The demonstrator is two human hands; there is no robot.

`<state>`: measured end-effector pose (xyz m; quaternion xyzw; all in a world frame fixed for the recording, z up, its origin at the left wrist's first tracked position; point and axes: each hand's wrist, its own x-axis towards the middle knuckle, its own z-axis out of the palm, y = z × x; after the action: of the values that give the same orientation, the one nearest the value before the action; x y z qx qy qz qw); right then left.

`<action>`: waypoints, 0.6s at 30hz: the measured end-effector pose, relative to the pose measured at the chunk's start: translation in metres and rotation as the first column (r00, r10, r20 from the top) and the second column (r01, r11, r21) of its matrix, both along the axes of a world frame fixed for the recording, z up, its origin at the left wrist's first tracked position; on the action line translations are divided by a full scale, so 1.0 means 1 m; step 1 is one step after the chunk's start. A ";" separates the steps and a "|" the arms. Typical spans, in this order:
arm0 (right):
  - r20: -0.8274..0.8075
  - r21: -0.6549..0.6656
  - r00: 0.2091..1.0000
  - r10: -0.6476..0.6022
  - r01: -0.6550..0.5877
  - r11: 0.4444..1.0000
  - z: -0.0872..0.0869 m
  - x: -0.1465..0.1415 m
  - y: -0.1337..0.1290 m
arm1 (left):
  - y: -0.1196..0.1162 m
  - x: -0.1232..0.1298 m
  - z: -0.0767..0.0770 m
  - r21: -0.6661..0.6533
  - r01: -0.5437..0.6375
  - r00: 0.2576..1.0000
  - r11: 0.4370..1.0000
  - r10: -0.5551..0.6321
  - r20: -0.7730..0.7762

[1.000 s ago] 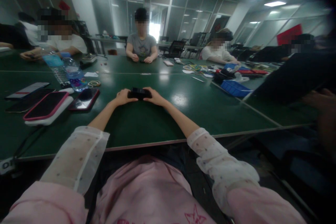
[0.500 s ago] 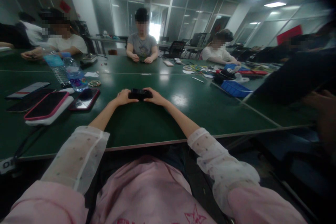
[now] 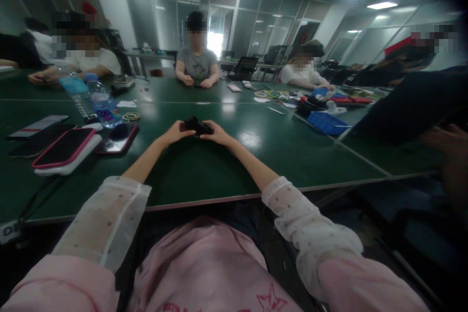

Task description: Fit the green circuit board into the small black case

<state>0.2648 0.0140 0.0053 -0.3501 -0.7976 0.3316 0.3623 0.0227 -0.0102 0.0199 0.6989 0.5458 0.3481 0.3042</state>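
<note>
Both my hands grip a small black object [image 3: 198,126] just over the green table [image 3: 234,170]; it looks like a device with a raised part on top, but its kind is too dark to make out. My left hand [image 3: 179,132] is closed around its left end, thumb along the near side. Around the right end, my right hand [image 3: 216,133] is closed in much the same way. The object's ends are hidden behind my fingers.
Left of me lie several phones, one in a pink-rimmed case [image 3: 64,147], near two plastic bottles [image 3: 104,102] and a tape roll [image 3: 131,116]. On the right are a blue bin [image 3: 327,123], a pen [image 3: 275,111] and cables [image 3: 272,94]. People sit around the table.
The black object has turned in my hands, its raised part now showing a different, uneven outline. My left hand has shifted its grip slightly.
</note>
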 end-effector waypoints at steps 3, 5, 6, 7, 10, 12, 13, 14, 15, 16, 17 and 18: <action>-0.052 -0.089 0.997 -0.052 0.047 0.995 -0.002 -0.007 -0.003 | -0.002 0.016 -0.004 -0.070 0.034 0.953 0.997 -0.012 0.304; -0.025 -0.058 0.991 -0.129 0.128 0.990 -0.002 -0.012 -0.006 | -0.002 0.024 -0.008 -0.129 0.105 0.889 0.986 -0.035 0.456; 0.005 -0.020 0.987 -0.161 0.161 0.987 -0.002 -0.015 -0.008 | -0.002 0.027 -0.009 -0.158 0.129 0.858 0.979 -0.030 0.513; 0.039 0.025 0.983 -0.182 0.181 0.983 -0.002 -0.018 -0.010 | -0.001 0.028 -0.010 -0.188 0.149 0.825 0.971 -0.017 0.564; 0.118 0.157 0.975 -0.186 0.167 0.973 -0.001 -0.025 -0.017 | -0.001 0.027 -0.008 -0.278 0.196 0.713 0.941 0.058 0.699; 0.144 0.218 0.971 -0.191 0.157 0.963 0.000 -0.030 -0.022 | -0.001 0.026 -0.005 -0.326 0.220 0.640 0.919 0.116 0.759; 0.152 0.238 0.968 -0.201 0.161 0.958 0.000 -0.032 -0.024 | -0.002 0.026 -0.004 -0.347 0.226 0.579 0.910 0.161 0.799; 0.157 0.253 0.965 -0.212 0.168 0.953 0.000 -0.033 -0.026 | -0.002 0.026 -0.003 -0.367 0.242 0.518 0.898 0.200 0.831; 0.161 0.264 0.961 -0.225 0.178 0.948 0.000 -0.035 -0.028 | -0.002 0.026 -0.002 -0.384 0.259 0.456 0.886 0.238 0.857; 0.164 0.272 0.957 -0.238 0.188 0.944 -0.001 -0.036 -0.030 | -0.003 0.026 -0.001 -0.396 0.278 0.402 0.875 0.268 0.875; 0.166 0.279 0.954 -0.249 0.197 0.940 -0.001 -0.037 -0.032 | -0.003 0.026 0.000 -0.403 0.297 0.362 0.866 0.288 0.886; 0.162 0.289 0.952 -0.259 0.205 0.935 0.000 -0.038 -0.033 | -0.004 0.027 0.000 -0.407 0.308 0.336 0.860 0.303 0.892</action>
<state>0.2273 -0.0189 0.0049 -0.4212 -0.8200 0.1385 0.3621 0.0492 -0.0141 0.0199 0.2601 0.3377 0.5269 0.7353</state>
